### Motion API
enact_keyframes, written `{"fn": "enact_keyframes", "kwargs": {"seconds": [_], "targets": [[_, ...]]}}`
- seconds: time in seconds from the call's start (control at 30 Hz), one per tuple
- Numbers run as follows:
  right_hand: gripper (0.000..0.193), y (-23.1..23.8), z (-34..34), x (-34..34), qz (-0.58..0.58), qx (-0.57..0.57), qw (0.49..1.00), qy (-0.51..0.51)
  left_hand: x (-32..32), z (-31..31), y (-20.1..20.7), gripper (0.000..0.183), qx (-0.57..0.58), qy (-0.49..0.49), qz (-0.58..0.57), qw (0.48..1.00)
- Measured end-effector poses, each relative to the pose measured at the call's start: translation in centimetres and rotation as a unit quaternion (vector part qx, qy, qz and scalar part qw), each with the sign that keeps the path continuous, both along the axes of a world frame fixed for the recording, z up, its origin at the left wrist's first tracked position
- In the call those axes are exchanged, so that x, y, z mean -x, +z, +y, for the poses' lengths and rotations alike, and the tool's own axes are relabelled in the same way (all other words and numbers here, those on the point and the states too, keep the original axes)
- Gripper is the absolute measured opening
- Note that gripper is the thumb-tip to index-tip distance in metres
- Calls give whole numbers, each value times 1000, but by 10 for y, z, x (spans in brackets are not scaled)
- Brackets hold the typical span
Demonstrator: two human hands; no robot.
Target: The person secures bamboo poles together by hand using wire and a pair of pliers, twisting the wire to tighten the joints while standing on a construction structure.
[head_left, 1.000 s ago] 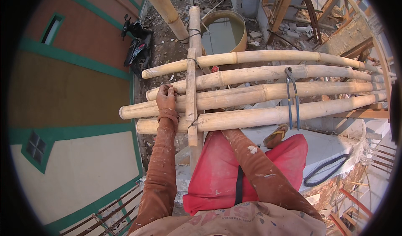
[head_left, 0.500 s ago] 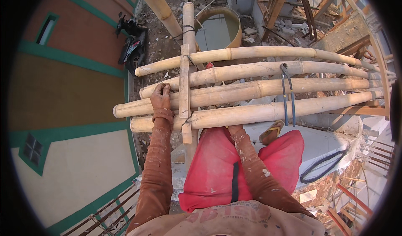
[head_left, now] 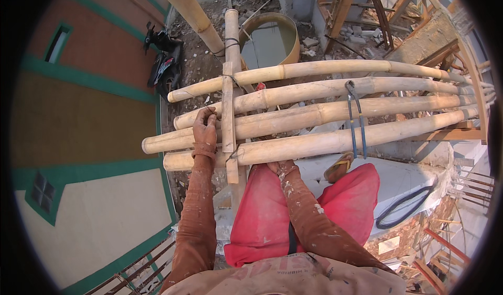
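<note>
Several long bamboo poles (head_left: pixel 293 114) lie side by side from left to right in front of me. A narrow bamboo slat (head_left: pixel 228 106) crosses them, bound with dark wire. My left hand (head_left: pixel 205 127) rests over the middle poles, left of the slat. Its thumb and fingers pinch together on what looks like a thin wire, barely visible. Below the nearest pole, my right hand (head_left: pixel 274 166) reaches underneath, near the slat's lower end; its fingers are hidden. Pincers (head_left: pixel 356 119) with blue handles hang over the poles to the right.
A round tub (head_left: pixel 294 51) of water stands beyond the poles, beside a thick slanted bamboo post (head_left: pixel 191 12). A motorbike (head_left: pixel 163 59) is parked by the wall at left. At right lie a black cable loop (head_left: pixel 390 219) and a wooden frame (head_left: pixel 479 96). A sandalled foot (head_left: pixel 338 168) rests below.
My right hand has shifted left under the nearest pole, towards the slat. My left hand keeps its pinch, with the fingers turned slightly right. The view has moved a little.
</note>
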State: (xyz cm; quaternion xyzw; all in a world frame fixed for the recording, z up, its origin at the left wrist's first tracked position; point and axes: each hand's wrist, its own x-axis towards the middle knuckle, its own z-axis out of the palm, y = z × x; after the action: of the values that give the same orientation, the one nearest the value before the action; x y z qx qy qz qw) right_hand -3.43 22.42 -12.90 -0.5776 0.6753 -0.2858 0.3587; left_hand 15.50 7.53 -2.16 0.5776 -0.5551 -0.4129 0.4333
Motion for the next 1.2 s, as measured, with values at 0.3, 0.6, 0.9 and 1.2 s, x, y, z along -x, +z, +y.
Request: {"fn": "enact_keyframes", "kwargs": {"seconds": [0.3,0.6,0.9,1.2], "targets": [[30,-5,-15,-6,19,-18,1000,5,47,40,30,84,19,-95,-189,977],[26,-1,-24,-9,19,-32,999,23,70,58,53,112,52,-106,-298,947],[22,17,-8,12,-73,-93,991,68,68,56,42,108,52,-75,-301,949],[19,170,-16,58,-72,-101,975,187,60,56,43,107,47,-59,-272,959]]}}
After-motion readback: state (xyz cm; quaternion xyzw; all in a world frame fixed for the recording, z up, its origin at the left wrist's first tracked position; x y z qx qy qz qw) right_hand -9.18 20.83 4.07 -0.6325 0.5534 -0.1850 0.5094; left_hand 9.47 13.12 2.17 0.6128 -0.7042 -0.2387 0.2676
